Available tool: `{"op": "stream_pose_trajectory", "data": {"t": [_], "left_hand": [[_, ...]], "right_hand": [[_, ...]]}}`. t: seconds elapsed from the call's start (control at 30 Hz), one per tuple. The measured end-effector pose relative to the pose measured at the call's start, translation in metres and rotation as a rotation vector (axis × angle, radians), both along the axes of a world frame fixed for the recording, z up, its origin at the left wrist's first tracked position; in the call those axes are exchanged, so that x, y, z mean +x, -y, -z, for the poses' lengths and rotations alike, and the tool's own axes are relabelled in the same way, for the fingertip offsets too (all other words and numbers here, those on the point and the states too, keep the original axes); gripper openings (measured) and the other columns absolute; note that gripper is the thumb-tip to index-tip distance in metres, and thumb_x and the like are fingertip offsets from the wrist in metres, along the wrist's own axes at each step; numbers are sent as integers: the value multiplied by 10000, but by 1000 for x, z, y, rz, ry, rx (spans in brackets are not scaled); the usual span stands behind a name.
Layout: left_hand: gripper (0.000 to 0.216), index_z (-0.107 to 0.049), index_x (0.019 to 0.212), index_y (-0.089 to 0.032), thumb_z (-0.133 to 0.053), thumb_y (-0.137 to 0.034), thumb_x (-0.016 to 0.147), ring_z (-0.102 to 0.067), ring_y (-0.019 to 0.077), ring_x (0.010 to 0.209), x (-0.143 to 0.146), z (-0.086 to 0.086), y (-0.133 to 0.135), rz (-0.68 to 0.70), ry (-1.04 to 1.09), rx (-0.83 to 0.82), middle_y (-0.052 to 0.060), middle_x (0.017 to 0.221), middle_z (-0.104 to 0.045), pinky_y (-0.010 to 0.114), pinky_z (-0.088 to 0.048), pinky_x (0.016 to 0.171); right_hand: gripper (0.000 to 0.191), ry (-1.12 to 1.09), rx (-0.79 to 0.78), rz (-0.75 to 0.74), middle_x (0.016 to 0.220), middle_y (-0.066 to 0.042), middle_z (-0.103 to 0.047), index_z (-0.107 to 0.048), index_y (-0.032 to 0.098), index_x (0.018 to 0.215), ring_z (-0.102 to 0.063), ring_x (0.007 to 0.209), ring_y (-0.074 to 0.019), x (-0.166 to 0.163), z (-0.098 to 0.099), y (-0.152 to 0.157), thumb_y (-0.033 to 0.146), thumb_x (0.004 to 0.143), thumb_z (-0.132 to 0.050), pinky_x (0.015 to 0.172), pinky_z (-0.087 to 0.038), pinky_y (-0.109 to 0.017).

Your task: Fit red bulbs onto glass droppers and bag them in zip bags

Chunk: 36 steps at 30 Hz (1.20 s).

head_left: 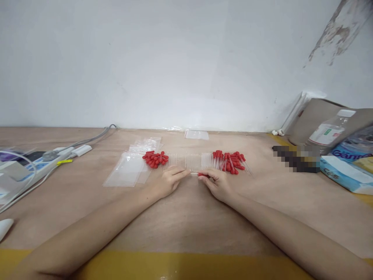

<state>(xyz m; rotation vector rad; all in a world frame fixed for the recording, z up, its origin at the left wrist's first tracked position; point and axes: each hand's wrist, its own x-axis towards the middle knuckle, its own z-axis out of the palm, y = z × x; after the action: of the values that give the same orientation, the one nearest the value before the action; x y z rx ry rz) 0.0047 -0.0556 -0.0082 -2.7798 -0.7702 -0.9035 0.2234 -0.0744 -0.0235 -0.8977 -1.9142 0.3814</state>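
Between my two hands lies a glass dropper (194, 174), held level just above or on the table. My left hand (171, 181) closes its fingers at the clear tube end. My right hand (218, 184) pinches the red rubber bulb end with thumb and fingers. Just beyond the hands, a row of clear glass tubes (193, 161) lies side by side. A heap of red bulbs (155, 159) sits beyond my left hand. Several droppers with red bulbs (233, 161) are piled beyond my right hand, their thin tubes pointing various ways.
Clear plastic bags (122, 171) lie flat at left, and a small bag (196, 135) rests by the wall. A power strip (43, 165) with cables is far left. At right stand a bottle (330, 130), a tissue pack (346, 173) and a blurred-out dark object (300, 159).
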Motion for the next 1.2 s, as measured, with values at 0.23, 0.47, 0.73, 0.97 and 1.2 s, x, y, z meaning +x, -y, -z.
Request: {"op": "stream_pose_trajectory", "data": {"t": [0.23,0.47,0.73,0.97,1.2], "left_hand": [[405,-519,1168,-213,-318,-78,843,-563,139,816,3,8,-4,102,42,49,62,907,-605,294,-486,731],[341,-540,1120,-199,-338,-107,861,-556,150,793,5,8,-2,108,-3,79,64,853,-605,313,-475,742],[359,-535,1137,-203,-347,-98,849,-553,150,770,8,14,-2,100,9,63,63,859,-609,303,-478,704],[299,-508,1164,-191,-389,-196,890,-582,145,818,16,10,1,54,101,11,64,906,-615,274,-496,723],[475,-280,1337,-197,-411,-263,885,-495,182,1082,8,5,4,-96,228,-122,85,1164,-543,353,-411,926]], "right_hand": [[118,24,20,-33,761,-29,-648,-627,220,833,-590,701,-150,2,-3,3,260,815,-518,652,-466,-286],[135,189,73,-99,767,-45,-627,-609,194,842,-563,692,-150,4,-2,4,255,827,-489,631,-442,-276],[142,251,64,-107,792,-62,-628,-603,174,862,-563,731,-163,-1,-4,1,232,831,-477,661,-447,-285],[165,53,-60,-105,812,-48,-625,-629,201,916,-577,760,-152,-2,-9,-7,273,817,-520,704,-458,-293],[353,-439,-263,77,743,-3,-596,-587,208,951,-553,644,-109,41,-62,-32,433,683,-636,610,-465,-254]]}}
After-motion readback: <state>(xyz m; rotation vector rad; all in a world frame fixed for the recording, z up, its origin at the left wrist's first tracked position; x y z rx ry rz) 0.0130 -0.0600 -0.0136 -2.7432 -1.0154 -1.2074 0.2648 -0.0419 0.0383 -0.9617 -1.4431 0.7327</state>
